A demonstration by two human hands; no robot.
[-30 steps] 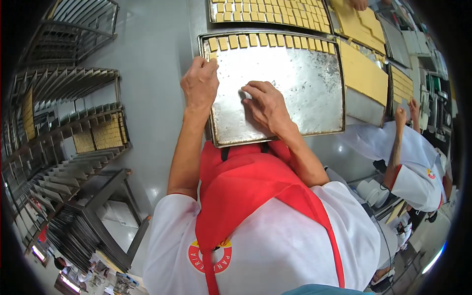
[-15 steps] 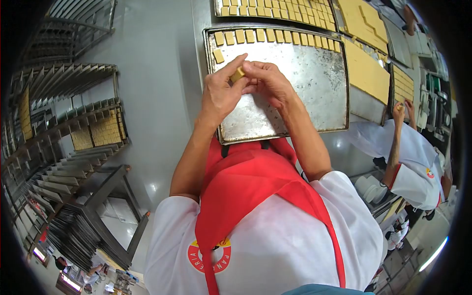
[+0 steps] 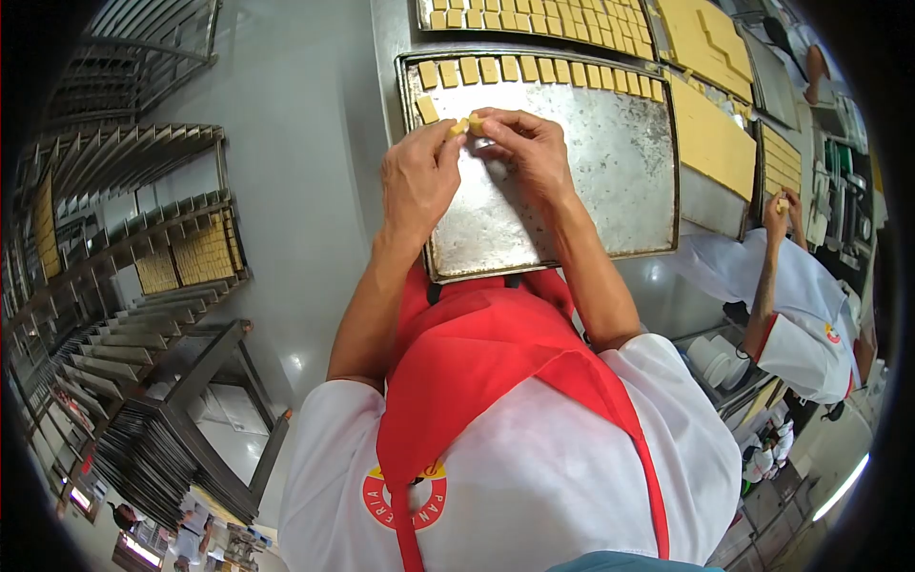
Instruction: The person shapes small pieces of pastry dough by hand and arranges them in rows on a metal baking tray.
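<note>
Left hand (image 3: 417, 186), thumb and fingers closed on one dough piece (image 3: 458, 128); right hand (image 3: 534, 160), pinching a second piece (image 3: 476, 124) just beside it, both above the tray (image 3: 600, 181), far left; whether joined, cannot tell. Dough presumably light, soft, easily dented: best held gently by its edges.

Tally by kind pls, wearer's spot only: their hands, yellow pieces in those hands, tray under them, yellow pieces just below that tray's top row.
Hands, left hand and right hand: 2
Held yellow pieces: 2
Metal tray: 1
Lone yellow piece below the top row: 1
Total: 6
</note>
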